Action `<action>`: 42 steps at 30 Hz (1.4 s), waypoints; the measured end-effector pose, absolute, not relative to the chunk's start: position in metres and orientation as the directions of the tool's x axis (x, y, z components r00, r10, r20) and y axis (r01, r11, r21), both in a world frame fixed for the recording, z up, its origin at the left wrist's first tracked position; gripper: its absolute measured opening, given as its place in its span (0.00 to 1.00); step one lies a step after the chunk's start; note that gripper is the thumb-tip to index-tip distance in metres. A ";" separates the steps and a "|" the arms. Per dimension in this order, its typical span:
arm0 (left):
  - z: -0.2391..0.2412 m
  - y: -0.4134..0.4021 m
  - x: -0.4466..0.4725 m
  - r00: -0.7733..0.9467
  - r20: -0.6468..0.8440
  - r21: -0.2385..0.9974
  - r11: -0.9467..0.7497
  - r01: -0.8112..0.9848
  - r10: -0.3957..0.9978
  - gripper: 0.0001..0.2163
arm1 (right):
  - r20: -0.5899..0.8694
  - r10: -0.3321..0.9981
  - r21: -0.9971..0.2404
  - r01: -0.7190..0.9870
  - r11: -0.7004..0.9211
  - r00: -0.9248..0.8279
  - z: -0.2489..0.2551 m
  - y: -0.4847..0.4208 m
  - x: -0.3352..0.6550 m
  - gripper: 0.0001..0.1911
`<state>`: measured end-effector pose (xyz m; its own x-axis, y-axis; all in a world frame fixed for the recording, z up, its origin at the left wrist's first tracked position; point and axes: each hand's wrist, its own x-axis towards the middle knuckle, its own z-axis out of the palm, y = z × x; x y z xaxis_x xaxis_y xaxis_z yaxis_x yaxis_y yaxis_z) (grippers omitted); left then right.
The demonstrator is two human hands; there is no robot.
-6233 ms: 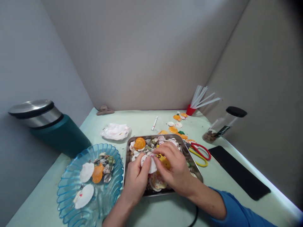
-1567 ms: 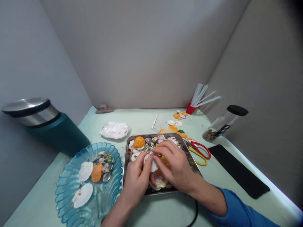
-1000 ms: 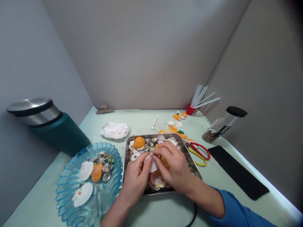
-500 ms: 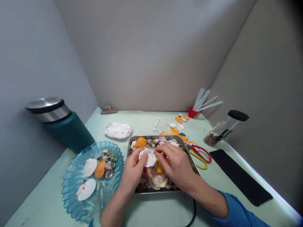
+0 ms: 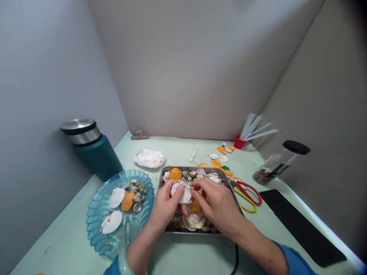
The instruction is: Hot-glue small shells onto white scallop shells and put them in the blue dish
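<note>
1. Left hand [image 5: 164, 208] clasped around a white scallop shell [image 5: 180, 193], thumb across its face, held just above the metal tray [image 5: 186, 232] of mixed shells.
2. Right hand [image 5: 219, 206] pinched onto the shell's upper edge, fingertips touching it; too blurred to tell whether anything small sits between them.
3. Step in hand, by the look: working at the shell's rim, both hands together over the tray.
4. Outward of the left hand, a blue glass dish [image 5: 97, 225] with a few shells; outward of the right, scissors [image 5: 249, 191] just beside the tray.
5. Next move, as a judgement: calls for a light, steady pinch and firm support underneath, given a thin, probably brittle shell.
</note>
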<state>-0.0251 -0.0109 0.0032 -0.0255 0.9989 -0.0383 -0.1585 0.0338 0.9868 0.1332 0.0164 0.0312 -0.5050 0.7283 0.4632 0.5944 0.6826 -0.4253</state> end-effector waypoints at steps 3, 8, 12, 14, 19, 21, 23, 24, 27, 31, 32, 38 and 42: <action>0.002 -0.011 -0.025 -0.028 -0.039 0.986 0.034 -0.163 0.999 0.11 | 0.454 0.730 -0.404 0.612 0.680 -0.511 0.031 0.016 0.133 0.05; 0.002 -0.011 -0.025 -0.027 -0.038 0.986 0.033 -0.161 0.999 0.11 | 0.434 0.745 -0.410 0.625 0.664 -0.507 0.030 0.018 0.133 0.05; 0.003 -0.011 -0.024 -0.030 -0.035 0.988 0.031 -0.151 0.999 0.11 | 0.438 0.745 -0.424 0.615 0.665 -0.503 0.030 0.019 0.133 0.05; 0.002 -0.011 -0.024 -0.029 -0.029 0.989 0.024 -0.143 0.999 0.10 | 0.437 0.743 -0.421 0.614 0.668 -0.507 0.029 0.018 0.132 0.05; 0.000 -0.010 -0.024 -0.027 -0.025 0.990 0.021 -0.136 0.999 0.11 | 0.439 0.746 -0.411 0.626 0.663 -0.501 0.028 0.018 0.132 0.05; -0.001 -0.010 -0.024 -0.014 -0.024 0.992 0.022 -0.123 1.000 0.11 | 0.438 0.747 -0.409 0.629 0.661 -0.500 0.028 0.019 0.132 0.05; -0.001 -0.010 -0.025 -0.005 -0.018 0.994 0.017 -0.111 1.000 0.11 | 0.439 0.747 -0.408 0.630 0.661 -0.500 0.028 0.019 0.132 0.05; -0.001 -0.010 -0.025 -0.005 -0.017 0.994 0.016 -0.108 1.000 0.11 | 0.441 0.746 -0.407 0.629 0.662 -0.499 0.028 0.019 0.132 0.05; -0.001 -0.011 -0.025 -0.002 -0.009 0.995 0.009 -0.098 1.000 0.11 | 0.451 0.739 -0.405 0.623 0.669 -0.500 0.028 0.018 0.132 0.05; 0.001 -0.012 -0.025 0.018 0.004 0.994 -0.002 -0.109 1.000 0.11 | 0.451 0.736 -0.391 0.629 0.672 -0.505 0.028 0.016 0.132 0.05; 0.001 -0.012 -0.025 0.022 0.005 0.993 -0.002 -0.115 1.000 0.12 | 0.450 0.737 -0.386 0.635 0.669 -0.504 0.029 0.016 0.132 0.05; 0.001 -0.014 -0.024 0.038 0.038 0.993 -0.033 -0.118 0.999 0.10 | 0.485 0.723 -0.341 0.655 0.675 -0.492 0.031 0.014 0.133 0.04; -0.001 -0.014 -0.024 0.039 0.034 0.993 -0.029 -0.118 0.999 0.11 | 0.496 0.711 -0.317 0.658 0.683 -0.499 0.031 0.013 0.133 0.04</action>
